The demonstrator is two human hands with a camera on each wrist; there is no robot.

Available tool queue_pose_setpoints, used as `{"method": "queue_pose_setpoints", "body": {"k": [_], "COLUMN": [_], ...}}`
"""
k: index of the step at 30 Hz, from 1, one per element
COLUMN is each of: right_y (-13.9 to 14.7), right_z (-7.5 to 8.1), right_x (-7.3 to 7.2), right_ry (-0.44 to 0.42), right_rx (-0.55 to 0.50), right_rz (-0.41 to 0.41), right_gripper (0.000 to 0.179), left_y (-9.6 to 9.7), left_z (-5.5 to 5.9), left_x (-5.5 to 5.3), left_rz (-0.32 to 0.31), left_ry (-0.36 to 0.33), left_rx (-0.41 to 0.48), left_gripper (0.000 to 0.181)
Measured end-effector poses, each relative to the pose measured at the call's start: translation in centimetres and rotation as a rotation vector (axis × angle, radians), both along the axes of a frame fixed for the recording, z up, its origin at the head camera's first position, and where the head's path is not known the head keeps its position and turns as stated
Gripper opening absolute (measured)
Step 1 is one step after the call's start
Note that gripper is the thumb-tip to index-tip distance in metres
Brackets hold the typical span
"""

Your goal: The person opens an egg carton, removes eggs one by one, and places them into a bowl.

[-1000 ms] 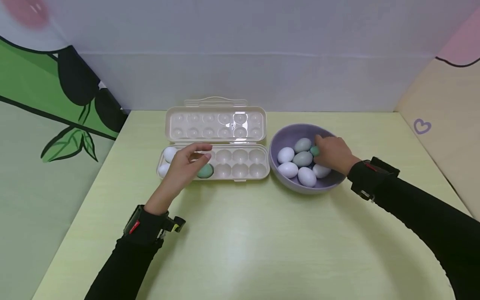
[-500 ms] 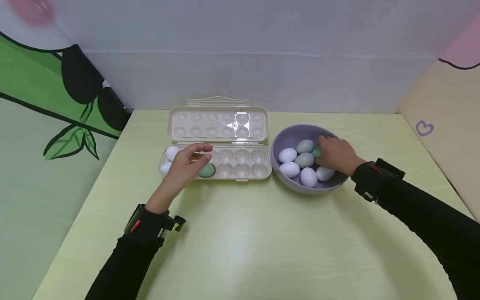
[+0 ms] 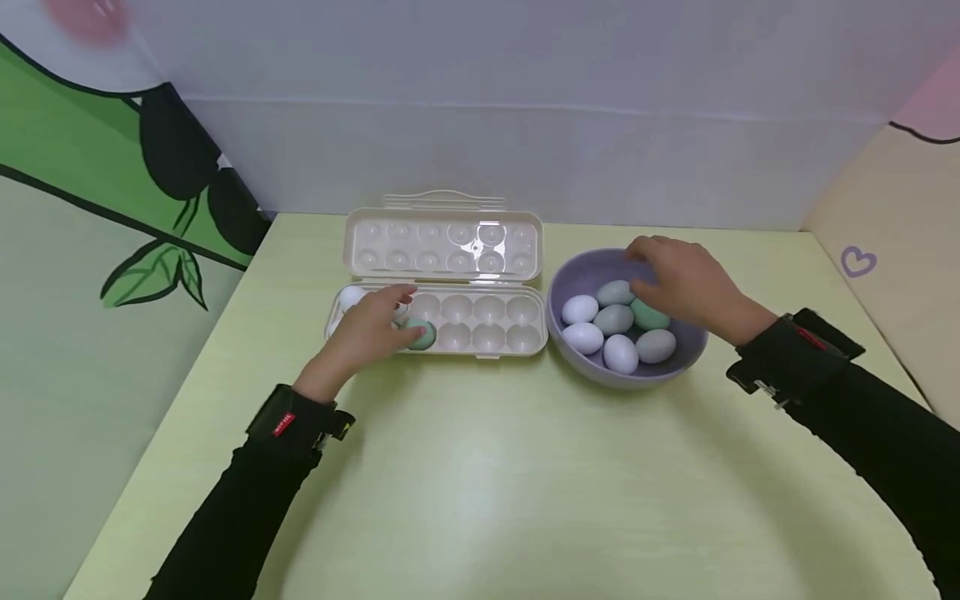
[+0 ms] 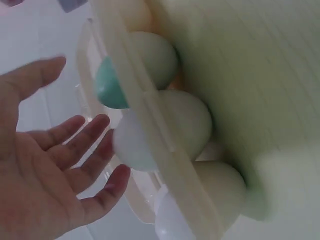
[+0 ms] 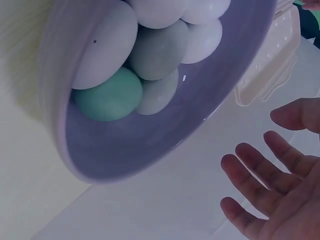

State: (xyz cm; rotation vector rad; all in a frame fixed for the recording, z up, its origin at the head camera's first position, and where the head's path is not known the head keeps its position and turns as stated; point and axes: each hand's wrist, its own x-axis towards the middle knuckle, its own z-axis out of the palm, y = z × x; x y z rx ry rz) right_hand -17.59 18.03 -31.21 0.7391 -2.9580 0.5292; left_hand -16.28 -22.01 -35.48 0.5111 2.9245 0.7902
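Note:
In the head view, my left hand [image 3: 366,327] hovers over the left part of an egg tray [image 3: 489,338], holding nothing. Its thumb overlaps a green egg [image 3: 424,335] in the front row; whether they touch is unclear there. The left wrist view has the fingers loosely bent, apart from that green egg [image 4: 112,90] and close beside a white egg [image 4: 137,140]. Over the far right rim of a purple bowl [image 3: 626,382], my right hand [image 3: 690,283] is raised with fingers spread and nothing in them. Below it, another green egg [image 3: 649,316] lies among white and grey-blue eggs.
The tray's clear lid [image 3: 444,242] stands raised at the back, against or near the pale wall [image 3: 525,158]. Bowl and tray sit side by side, nearly touching, on a light wooden table [image 3: 480,467]. A white egg [image 3: 350,297] fills the tray's far left corner.
My right hand has let go of the bowl's green egg and risen up and right. The left hand has shifted slightly, its thumb now overlapping the tray's green egg. The camera view has drifted a little.

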Motion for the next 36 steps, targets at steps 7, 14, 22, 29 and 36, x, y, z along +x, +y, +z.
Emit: {"method": "queue_pose_setpoints", "body": {"k": [7, 14, 22, 29, 36], "right_y": [-1.1, -1.1, -1.1, -1.7, -3.2], "right_z": [0.8, 0.7, 0.1, 0.3, 0.7], "right_x": [0.7, 1.0, 1.0, 1.1, 1.2], "right_ry": [0.014, -0.002, -0.015, -0.005, -0.024], "right_rx": [-0.027, -0.025, -0.036, -0.061, -0.129], "right_rz": [0.02, 0.011, 0.008, 0.03, 0.08], "right_gripper": [0.03, 0.028, 0.025, 0.023, 0.024], "left_y": [0.2, 0.5, 0.3, 1.6, 4.1], "left_z": [-1.1, -1.5, -0.6, 1.6, 3.1], "left_x": [-0.5, -0.2, 0.6, 1.4, 2.4], "left_rz": [-0.041, -0.058, -0.064, -0.156, -0.184], "left_ry": [0.049, 0.078, 0.229, 0.352, 0.302], "left_rx": [-0.276, -0.298, -0.19, 0.119, 0.347], "left_gripper": [0.047, 0.033, 0.038, 0.039, 0.039]}}
